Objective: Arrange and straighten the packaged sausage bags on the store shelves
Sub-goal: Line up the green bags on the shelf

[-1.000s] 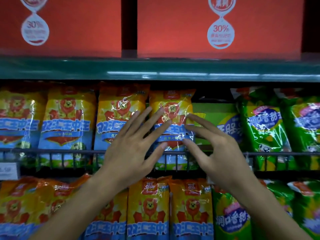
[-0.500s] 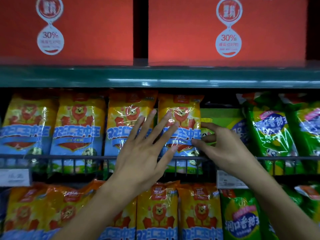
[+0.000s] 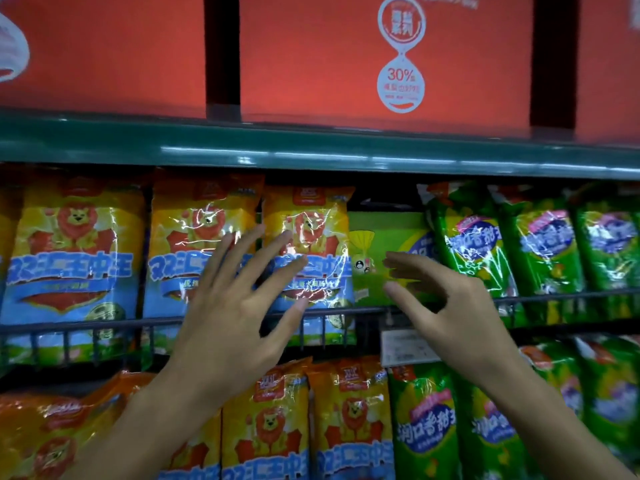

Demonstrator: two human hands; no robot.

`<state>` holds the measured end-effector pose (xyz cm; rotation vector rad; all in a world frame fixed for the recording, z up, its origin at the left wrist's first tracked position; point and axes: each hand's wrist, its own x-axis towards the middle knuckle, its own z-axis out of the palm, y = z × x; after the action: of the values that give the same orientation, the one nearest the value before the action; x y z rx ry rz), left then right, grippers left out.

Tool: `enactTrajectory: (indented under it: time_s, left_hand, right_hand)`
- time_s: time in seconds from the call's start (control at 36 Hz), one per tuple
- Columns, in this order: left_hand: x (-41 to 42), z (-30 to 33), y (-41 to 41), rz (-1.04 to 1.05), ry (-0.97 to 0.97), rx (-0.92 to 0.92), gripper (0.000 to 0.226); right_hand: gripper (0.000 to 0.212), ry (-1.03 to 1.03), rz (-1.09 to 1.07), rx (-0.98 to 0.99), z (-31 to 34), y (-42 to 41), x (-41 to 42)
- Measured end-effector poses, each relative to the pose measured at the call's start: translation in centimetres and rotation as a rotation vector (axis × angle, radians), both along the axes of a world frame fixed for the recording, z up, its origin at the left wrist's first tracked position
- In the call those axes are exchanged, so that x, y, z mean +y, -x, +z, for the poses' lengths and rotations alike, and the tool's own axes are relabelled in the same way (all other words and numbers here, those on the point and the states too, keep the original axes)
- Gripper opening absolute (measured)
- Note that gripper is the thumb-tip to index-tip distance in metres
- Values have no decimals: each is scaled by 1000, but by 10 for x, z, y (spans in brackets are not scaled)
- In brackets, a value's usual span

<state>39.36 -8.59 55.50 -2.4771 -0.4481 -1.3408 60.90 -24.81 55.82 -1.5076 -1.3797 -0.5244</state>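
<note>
Head view: left hand (image 3: 235,317), fingers spread, covers the lower front of a yellow sausage bag (image 3: 310,237); contact cannot be confirmed. Right hand (image 3: 450,306), fingers relaxed, holds nothing and partly hides a green box (image 3: 388,237). Wire rail (image 3: 86,323) crosses behind both hands; green shelf edge (image 3: 311,150) above.

Above both hands, the red box (image 3: 384,60) carries a white hourglass-shaped mark with "30%" in red; the small lines under it are too blurred to read. The yellow sausage bags (image 3: 308,251) just behind the left hand (image 3: 228,327) show big white Chinese letters on a blue band, "双汇王中王". Below the right hand (image 3: 460,320), the green sausage bags (image 3: 424,427) read "润口香甜王". The white price tag (image 3: 401,348) under this hand is unreadable.
</note>
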Motion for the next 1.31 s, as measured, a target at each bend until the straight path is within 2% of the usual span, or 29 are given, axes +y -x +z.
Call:
enactTrajectory:
  time_s: [0.08,0.17,0.28,0.36,0.53,0.61,0.69,0.75,0.83,0.97,1.08,1.19,1.25,1.31]
  left_hand:
    - [-20,0,-15,-170,47,-98,51]
    - [-44,5,-40,-263,103,-68,51]
    - [-70,21,-86,-313,352,8,56]
    - [-84,36,-127,-323,506,33,61]
    - [-89,53,-191,-176,605,-10,60]
    - [-93,52,-209,-113,690,40,72]
    - [-94,50,-215,-150,748,27,52]
    - [-93,50,-215,-206,804,-21,49]
    - [-94,51,-214,-263,870,-98,69]
    - [-93,52,-200,-281,830,-184,74]
    - [-86,60,-184,-315,778,-257,59]
    - [-80,50,-178,-273,786,-187,55]
    - [-75,44,-177,-182,753,-126,58]
    - [-72,44,-175,-108,692,-77,62]
  right_hand:
    - [47,-44,-54,7,1,-26,-24]
    - [40,-73,-111,20,5,-57,-45]
    - [44,-71,-168,42,9,-94,-71]
    - [53,-14,-172,23,9,-114,-82]
    - [70,103,-105,-51,0,-139,-96]
    - [67,85,-65,-52,1,-150,-100]
    - [63,71,-40,-54,4,-158,-98]
    - [63,62,-8,-53,5,-161,-97]
    - [62,35,40,-32,5,-165,-92]
    - [59,6,71,-13,7,-165,-74]
    - [66,9,66,-10,11,-163,-61]
    - [71,106,-14,-30,11,-158,-47]
    - [72,163,-124,-103,8,-155,-42]
    - [71,163,-138,-115,8,-155,-40]
